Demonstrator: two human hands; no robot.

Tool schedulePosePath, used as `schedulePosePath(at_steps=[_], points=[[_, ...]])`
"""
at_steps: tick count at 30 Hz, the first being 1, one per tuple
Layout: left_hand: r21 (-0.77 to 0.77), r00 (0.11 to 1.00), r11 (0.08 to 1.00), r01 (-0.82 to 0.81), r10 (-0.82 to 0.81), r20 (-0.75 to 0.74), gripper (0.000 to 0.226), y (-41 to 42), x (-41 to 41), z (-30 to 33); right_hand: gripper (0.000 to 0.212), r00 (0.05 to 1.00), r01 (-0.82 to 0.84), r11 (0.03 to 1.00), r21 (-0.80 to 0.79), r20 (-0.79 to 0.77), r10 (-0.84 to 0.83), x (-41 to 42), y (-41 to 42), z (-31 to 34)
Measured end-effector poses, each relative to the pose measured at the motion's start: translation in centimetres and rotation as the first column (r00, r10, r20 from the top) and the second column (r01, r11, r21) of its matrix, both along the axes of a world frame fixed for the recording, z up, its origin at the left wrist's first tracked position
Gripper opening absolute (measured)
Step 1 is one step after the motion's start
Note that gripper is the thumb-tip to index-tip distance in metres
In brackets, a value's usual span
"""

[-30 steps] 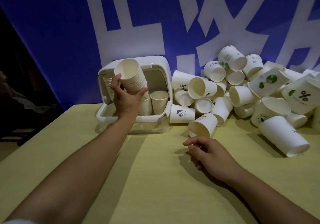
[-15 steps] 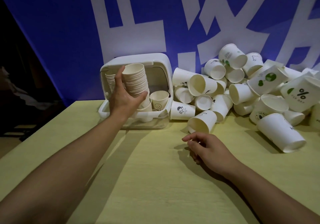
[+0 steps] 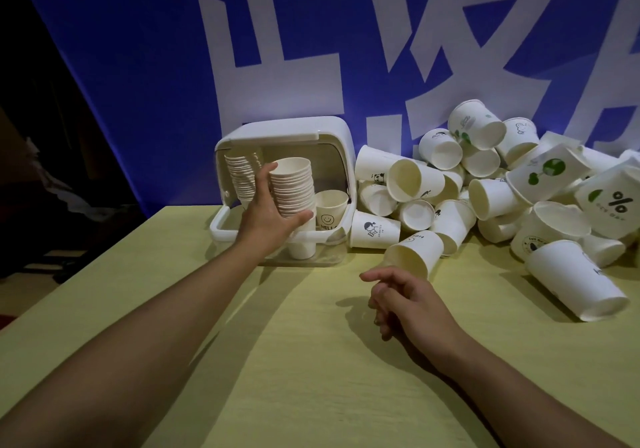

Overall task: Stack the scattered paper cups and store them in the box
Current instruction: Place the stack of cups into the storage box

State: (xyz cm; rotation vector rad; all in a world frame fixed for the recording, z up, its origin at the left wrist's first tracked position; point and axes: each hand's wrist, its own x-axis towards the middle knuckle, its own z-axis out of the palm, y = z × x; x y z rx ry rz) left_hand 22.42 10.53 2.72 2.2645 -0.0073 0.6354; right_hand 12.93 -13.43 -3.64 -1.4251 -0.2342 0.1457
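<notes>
Gripping cup stack (image 3: 294,188), left hand (image 3: 268,219), in box (image 3: 332,136)

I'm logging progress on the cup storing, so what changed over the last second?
The left hand brought its gripped stack of nested white paper cups from tilted above the white plastic box down into it, now upright beside the taller stack. The right hand stayed resting, empty, on the yellow table; the loose cup pile looks unchanged.
</notes>
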Motion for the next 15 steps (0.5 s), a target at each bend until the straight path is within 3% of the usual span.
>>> schedulePosePath(at_steps=[4, 10, 15], points=[[-0.118, 1.0, 0.993, 0.009, -0.01, -0.007, 0.074, 0.1, -0.2, 0.3, 0.023, 1.0, -0.001, 1.0, 0.006, -0.019, 0.002, 0.3, -0.2, -0.1], [-0.175, 0.989, 0.975, -0.135, 0.123, -0.078, 0.099, -0.5, 1.0, 0.7, 0.023, 0.999, -0.025, 1.0, -0.003, -0.022, 0.025, 0.4, -0.3, -0.3], [-0.21, 0.971, 0.949, -0.236, 0.219, -0.101, 0.084, -1.2, 3.1, 0.8, 0.023, 0.999, -0.028, 0.999, -0.034, -0.021, 0.027, 0.2, -0.3, -0.2]])
